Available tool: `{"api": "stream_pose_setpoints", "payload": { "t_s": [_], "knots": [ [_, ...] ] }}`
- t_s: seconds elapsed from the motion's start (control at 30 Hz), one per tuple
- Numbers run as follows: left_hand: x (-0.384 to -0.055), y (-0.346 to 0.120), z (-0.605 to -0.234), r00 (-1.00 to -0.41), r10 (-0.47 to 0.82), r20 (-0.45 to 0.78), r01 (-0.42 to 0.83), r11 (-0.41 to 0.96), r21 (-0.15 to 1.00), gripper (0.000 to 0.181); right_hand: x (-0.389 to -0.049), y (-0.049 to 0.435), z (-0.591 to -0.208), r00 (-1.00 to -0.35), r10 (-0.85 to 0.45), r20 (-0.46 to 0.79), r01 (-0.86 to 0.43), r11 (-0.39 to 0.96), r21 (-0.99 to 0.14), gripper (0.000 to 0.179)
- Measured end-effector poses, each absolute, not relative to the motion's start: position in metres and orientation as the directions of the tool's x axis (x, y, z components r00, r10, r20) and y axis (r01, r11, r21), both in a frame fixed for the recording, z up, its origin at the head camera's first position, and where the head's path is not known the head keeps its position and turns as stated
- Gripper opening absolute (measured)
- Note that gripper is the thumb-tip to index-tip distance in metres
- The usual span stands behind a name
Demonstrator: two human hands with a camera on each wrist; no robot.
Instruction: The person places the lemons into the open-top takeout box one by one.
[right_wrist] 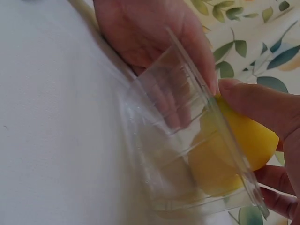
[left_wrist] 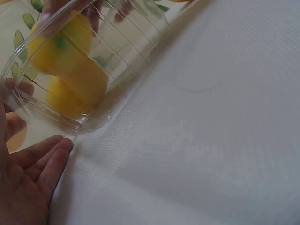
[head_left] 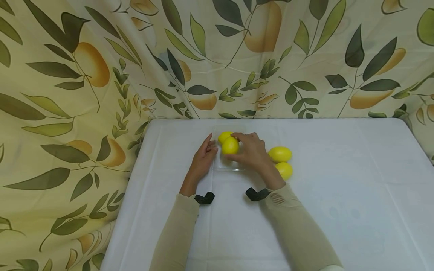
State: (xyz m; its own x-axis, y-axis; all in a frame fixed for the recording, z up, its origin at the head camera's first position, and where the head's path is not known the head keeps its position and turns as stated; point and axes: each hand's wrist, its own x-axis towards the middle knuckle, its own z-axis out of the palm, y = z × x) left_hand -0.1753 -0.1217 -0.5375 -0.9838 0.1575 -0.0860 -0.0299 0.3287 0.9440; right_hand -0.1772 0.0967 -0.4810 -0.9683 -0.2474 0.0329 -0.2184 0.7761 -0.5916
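Note:
A clear plastic container (head_left: 228, 166) stands on the white table, with one yellow lemon (head_left: 224, 136) inside at its far end. My right hand (head_left: 253, 152) grips a second lemon (head_left: 231, 145) between thumb and fingers, at the container's opening. In the right wrist view this lemon (right_wrist: 255, 138) is partly behind the clear wall. My left hand (head_left: 202, 158) is at the container's left side, its fingers extended. Seen from the left wrist, its fingertips (left_wrist: 65, 143) lie by the container's lower edge; whether they all touch it I cannot tell.
Two more lemons, one farther (head_left: 280, 154) and one nearer (head_left: 285, 171), lie on the table right of the container, beside my right wrist. A white cloth (head_left: 339, 210) covers the table. A leaf-and-fruit patterned curtain (head_left: 298, 56) hangs behind and along the left.

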Motion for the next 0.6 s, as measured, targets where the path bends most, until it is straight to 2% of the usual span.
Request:
{"api": "stream_pose_setpoints", "payload": {
  "t_s": [0.2, 0.6],
  "knots": [
    [-0.175, -0.122, -0.537, -0.983, 0.163, -0.090, -0.032, 0.326, 0.945, 0.060, -0.178, 0.089, -0.491, -0.962, -0.264, 0.061, -0.255, 0.806, -0.534, 0.079],
    [-0.176, -0.124, -0.538, -0.982, 0.170, -0.082, -0.024, 0.319, 0.947, 0.060, -0.177, 0.074, -0.495, -0.952, -0.307, 0.013, -0.276, 0.836, -0.474, 0.079]
  ]
}}
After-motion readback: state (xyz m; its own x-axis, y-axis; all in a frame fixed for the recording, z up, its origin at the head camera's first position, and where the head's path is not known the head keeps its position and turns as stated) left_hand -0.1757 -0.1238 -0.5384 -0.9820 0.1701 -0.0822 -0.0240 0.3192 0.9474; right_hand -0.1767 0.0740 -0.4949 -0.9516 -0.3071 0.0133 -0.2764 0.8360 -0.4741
